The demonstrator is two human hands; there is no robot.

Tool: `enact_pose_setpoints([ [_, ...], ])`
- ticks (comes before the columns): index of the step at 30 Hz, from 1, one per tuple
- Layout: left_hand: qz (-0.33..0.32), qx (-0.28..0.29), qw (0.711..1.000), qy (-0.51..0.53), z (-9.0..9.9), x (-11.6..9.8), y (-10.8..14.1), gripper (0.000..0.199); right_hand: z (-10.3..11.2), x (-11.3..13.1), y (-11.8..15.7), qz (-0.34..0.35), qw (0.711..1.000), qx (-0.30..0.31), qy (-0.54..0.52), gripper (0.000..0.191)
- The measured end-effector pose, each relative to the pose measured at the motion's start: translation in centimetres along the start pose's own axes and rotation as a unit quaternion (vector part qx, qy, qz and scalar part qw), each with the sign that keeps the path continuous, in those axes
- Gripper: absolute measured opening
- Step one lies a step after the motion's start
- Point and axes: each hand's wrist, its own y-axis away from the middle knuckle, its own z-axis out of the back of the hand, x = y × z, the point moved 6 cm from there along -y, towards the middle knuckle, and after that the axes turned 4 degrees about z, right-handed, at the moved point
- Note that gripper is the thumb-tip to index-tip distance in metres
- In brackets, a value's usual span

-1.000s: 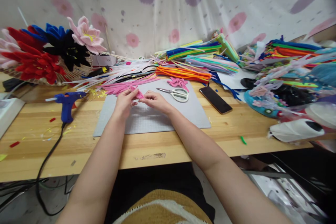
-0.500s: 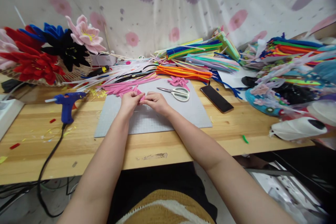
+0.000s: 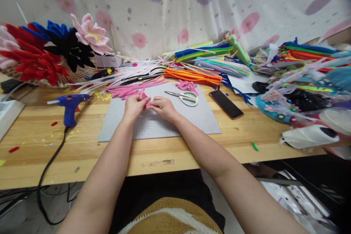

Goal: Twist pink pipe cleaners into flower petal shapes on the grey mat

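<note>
Over the grey mat [image 3: 164, 126], my left hand [image 3: 134, 108] and my right hand [image 3: 162, 108] meet at the fingertips. Both pinch a small pink fuzzy piece [image 3: 148, 103], part of which stands up above the left fingers. Scissors with pale handles [image 3: 188, 98] lie on the mat to the right of my hands. Behind the scissors is a small heap of bent pink pieces [image 3: 187, 86]. Long pink fuzzy stems [image 3: 123, 90] lie at the mat's back left edge.
A blue glue gun [image 3: 70, 109] with a black cord rests on the left. Fuzzy flowers [image 3: 38, 58] fill the back left. Orange stems [image 3: 192, 76] and other bundles line the back. A phone [image 3: 226, 104] lies right of the mat, and a white roll [image 3: 309, 136] farther right.
The pink piece now shows more above my left fingers, and my left hand has shifted very slightly left. The camera view has moved a little.
</note>
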Motion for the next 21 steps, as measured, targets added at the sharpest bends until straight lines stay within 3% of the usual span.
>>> enact_pose_setpoints([
  [2, -0.004, 0.006, 1.0, 0.004, 0.1, -0.3, 0.1, 0.03, 0.1, 0.0, 0.0, -0.001, 1.0, -0.004, 0.004, 0.021],
  [9, 0.05, 0.114, 0.991, 0.058, -0.1, -0.5, 0.5, 0.04, -0.3, -0.7, -0.1, -0.039, 0.995, 0.007, -0.093, 0.022],
  [14, 0.031, 0.114, 0.988, 0.099, 0.2, -0.6, 0.5, 0.034, 0.0, -1.3, -0.1, -0.06, 0.986, -0.007, -0.154, 0.028],
  [18, 0.021, 0.084, 0.985, 0.151, -0.3, -0.9, 0.6, 0.031, 0.6, -1.0, 0.0, -0.057, 0.993, -0.048, -0.094, 0.028],
  [21, 0.054, 0.057, 0.983, 0.167, -0.4, -0.8, 0.8, 0.031, 1.1, -0.3, 0.1, -0.028, 0.994, -0.091, -0.044, 0.028],
])
